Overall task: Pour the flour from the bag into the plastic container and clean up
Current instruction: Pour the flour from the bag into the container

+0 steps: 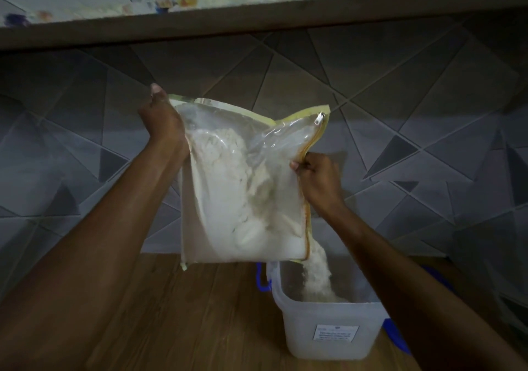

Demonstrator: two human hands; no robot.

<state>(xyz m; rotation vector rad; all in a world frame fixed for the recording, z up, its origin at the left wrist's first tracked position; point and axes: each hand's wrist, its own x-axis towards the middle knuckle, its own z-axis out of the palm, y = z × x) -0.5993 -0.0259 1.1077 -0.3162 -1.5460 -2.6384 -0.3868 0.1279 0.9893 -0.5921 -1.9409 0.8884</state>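
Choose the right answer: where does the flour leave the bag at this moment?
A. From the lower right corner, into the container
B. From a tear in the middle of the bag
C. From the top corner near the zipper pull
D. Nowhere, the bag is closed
A: a stream of flour falls from the lower right corner of the bag into the container below, while the left hand and the right hand hold the bag tilted.

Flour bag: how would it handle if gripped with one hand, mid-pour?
Likely floppy: the flour bag is thin clear film, creased above the flour. Probably bottom-heavy, since the flour sits massed low. The left hand holds the raised corner and the right hand pinches the zipper edge; one grip would probably let it sag.
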